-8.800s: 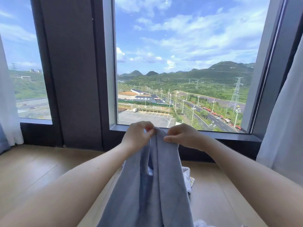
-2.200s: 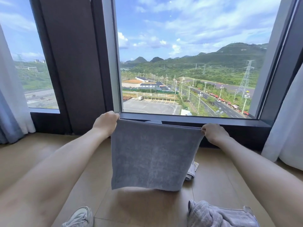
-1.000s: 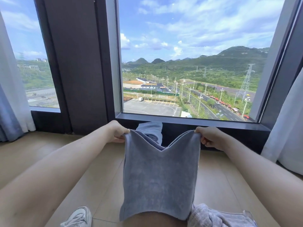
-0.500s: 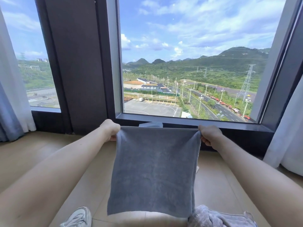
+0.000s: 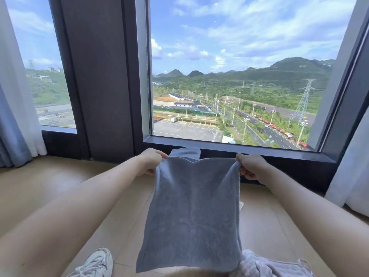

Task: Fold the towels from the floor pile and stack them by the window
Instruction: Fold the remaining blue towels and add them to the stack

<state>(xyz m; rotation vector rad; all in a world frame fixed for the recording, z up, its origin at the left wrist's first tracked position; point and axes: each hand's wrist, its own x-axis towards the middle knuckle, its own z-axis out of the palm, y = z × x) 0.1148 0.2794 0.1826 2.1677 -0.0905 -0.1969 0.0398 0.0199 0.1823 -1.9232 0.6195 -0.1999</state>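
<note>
Head view: a grey-blue towel [image 5: 191, 212] is held up in the air between both hands, in front of the window [image 5: 229, 76] and above the wooden floor [image 5: 40, 172]. Its top left corner is pinched by the left hand [image 5: 148, 161], the grip closed narrow on the cloth between thumb and curled fingers. The top right corner is pinched the same way by the right hand [image 5: 252, 166], with the cloth bunched into the grip. Both arms are stretched forward, the hands level and well apart, just below the window sill [image 5: 239, 147]. The top edge sags slightly between the two grips, and a second layer of the towel is seen rising behind it. A crumpled pale towel [image 5: 269, 264] lies on the floor at the near right, partly hidden by the hanging one. A white shoe [image 5: 95, 262] is seen at the near left.
</note>
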